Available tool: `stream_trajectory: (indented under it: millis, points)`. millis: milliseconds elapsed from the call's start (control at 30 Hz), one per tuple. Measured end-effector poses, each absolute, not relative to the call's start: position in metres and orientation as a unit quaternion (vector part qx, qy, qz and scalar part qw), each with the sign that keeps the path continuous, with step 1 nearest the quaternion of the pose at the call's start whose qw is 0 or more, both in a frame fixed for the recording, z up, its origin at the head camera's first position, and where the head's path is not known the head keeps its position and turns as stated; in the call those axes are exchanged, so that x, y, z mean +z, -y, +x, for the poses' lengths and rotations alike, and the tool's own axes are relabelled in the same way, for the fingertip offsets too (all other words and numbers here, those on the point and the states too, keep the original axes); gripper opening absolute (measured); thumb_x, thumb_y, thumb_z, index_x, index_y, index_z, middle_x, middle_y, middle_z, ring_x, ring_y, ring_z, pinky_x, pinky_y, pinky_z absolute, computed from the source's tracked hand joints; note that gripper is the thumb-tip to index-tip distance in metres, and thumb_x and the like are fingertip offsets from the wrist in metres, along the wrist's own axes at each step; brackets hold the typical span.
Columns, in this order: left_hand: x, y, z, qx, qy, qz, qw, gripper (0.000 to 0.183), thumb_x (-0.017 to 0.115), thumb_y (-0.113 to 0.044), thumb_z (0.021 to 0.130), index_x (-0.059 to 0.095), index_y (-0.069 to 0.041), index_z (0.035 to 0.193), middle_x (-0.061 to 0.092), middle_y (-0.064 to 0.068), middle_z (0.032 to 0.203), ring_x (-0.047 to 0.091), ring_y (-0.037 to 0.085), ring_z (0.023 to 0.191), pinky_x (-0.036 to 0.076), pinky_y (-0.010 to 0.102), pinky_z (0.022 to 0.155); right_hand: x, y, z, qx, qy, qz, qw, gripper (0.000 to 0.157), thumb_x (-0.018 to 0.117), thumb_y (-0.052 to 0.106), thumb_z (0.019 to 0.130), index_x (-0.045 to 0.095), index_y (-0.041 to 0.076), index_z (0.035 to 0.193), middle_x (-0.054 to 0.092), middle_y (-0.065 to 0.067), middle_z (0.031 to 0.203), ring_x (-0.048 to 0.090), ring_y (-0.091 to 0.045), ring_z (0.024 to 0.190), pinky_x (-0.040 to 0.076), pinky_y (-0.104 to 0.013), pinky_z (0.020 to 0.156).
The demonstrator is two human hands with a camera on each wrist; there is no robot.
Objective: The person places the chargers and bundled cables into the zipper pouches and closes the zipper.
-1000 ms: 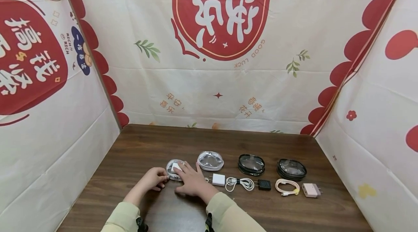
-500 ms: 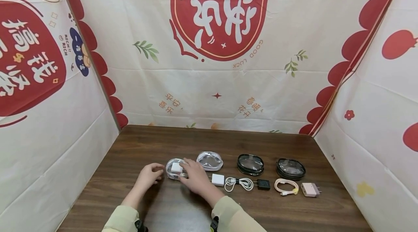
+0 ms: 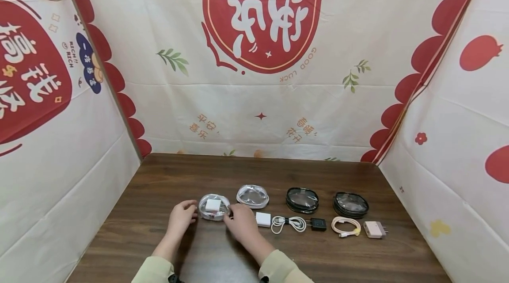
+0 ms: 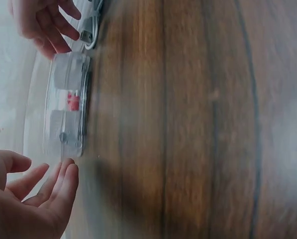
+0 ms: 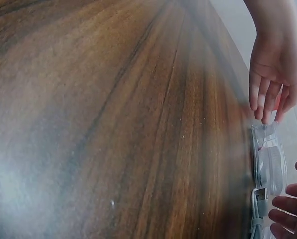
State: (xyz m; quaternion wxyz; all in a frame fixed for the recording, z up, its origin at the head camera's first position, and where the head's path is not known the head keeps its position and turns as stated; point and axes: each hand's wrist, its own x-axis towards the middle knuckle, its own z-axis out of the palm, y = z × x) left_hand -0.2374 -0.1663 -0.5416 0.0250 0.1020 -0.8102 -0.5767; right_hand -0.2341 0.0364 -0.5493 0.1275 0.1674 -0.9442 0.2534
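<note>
A clear oval case with a pale rim (image 3: 218, 217) lies on the table between both hands. A white charger plug (image 3: 213, 205) shows through its clear top, with something small and red (image 4: 72, 101) beside it. My left hand (image 3: 180, 220) rests at the case's left side, fingers loosely bent; in the left wrist view its fingertips (image 4: 68, 172) stand just short of the case's end. My right hand (image 3: 243, 223) is at the right end, fingers extended; whether they touch the case I cannot tell.
An identical clear case (image 3: 252, 196) and two black-rimmed cases (image 3: 302, 200) (image 3: 351, 204) stand behind. In front are a white charger (image 3: 263, 219), a tied white cable (image 3: 288, 223), a black charger (image 3: 318, 224), a pink cable (image 3: 345, 226) and a pink charger (image 3: 374, 229).
My right hand has drawn back off the top of the case to its right end, uncovering the charger plug. My left hand has let go of the case's left edge and moved slightly away.
</note>
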Motion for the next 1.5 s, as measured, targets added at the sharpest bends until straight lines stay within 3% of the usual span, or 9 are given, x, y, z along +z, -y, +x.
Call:
stream_trajectory:
  millis: [267,533,867,1267,1500]
  points:
    - [-0.545,0.162,-0.24,-0.619,0.776,0.119,0.042,0.033,0.044,-0.002,0.095,0.058,0.017,0.118,0.062,0.033,0.111,0.068,0.029,0.085,0.058,0.036,0.074,-0.547,-0.028,-0.236,0.322,0.929,0.16,0.086,0.034,0.063,0.016,0.085,0.068,-0.002,0.112,0.069,-0.011,0.105,0.063,-0.029,0.101,0.05,-0.041,0.089]
    - [-0.547,0.163,-0.252,-0.643,0.75,0.142,0.062,0.035,0.042,-0.002,0.095,0.056,0.017,0.121,0.059,0.034,0.115,0.066,0.029,0.09,0.057,0.035,0.077,-0.547,-0.018,-0.247,0.38,0.914,0.14,0.023,0.054,0.061,0.018,0.087,0.053,-0.006,0.134,0.053,-0.022,0.136,0.049,-0.036,0.126,0.039,-0.044,0.105]
    - [-0.547,0.162,-0.264,-0.668,0.724,0.158,0.068,0.036,0.043,-0.005,0.097,0.054,0.016,0.125,0.056,0.035,0.121,0.064,0.031,0.097,0.056,0.035,0.081,-0.548,-0.013,-0.258,0.391,0.91,0.138,-0.008,0.062,0.063,0.018,0.086,0.045,-0.007,0.139,0.046,-0.023,0.142,0.043,-0.037,0.132,0.034,-0.045,0.109]
    - [-0.55,0.161,-0.267,-0.687,0.7,0.174,0.088,0.034,0.046,-0.005,0.096,0.057,0.016,0.121,0.059,0.034,0.117,0.066,0.025,0.088,0.056,0.029,0.074,-0.547,-0.016,-0.265,0.378,0.914,0.149,-0.025,0.063,0.064,0.019,0.087,0.042,-0.005,0.142,0.043,-0.022,0.145,0.042,-0.036,0.133,0.033,-0.047,0.109]
    - [-0.537,0.154,-0.258,-0.655,0.722,0.176,0.137,0.028,0.047,-0.003,0.095,0.063,0.013,0.113,0.064,0.029,0.108,0.066,0.022,0.084,0.056,0.028,0.073,-0.536,-0.028,-0.256,0.355,0.914,0.193,-0.034,0.063,0.064,0.021,0.09,0.041,-0.002,0.144,0.042,-0.02,0.146,0.039,-0.034,0.135,0.032,-0.047,0.11]
